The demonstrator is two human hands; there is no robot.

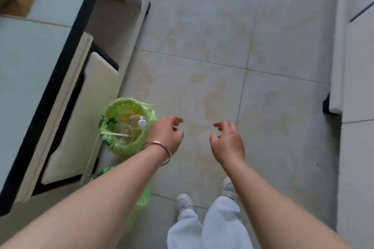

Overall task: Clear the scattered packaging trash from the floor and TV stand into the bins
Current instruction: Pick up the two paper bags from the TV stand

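Both forearms reach out; the left hand [167, 134] and right hand [226, 141] hang loosely curled, holding nothing. Beside the left wrist, a green-lined bin [121, 143] holds a clear bottle [137, 121], cap toward the hand, lying diagonally. Likely between drops; next, find more trash.

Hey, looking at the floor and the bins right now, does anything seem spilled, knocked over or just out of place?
Nothing looks spilled or knocked over. The green-lined bin stands upright beside the TV stand, with a plastic bottle and other trash inside. The floor tiles in view show no litter. Both hands hold nothing.
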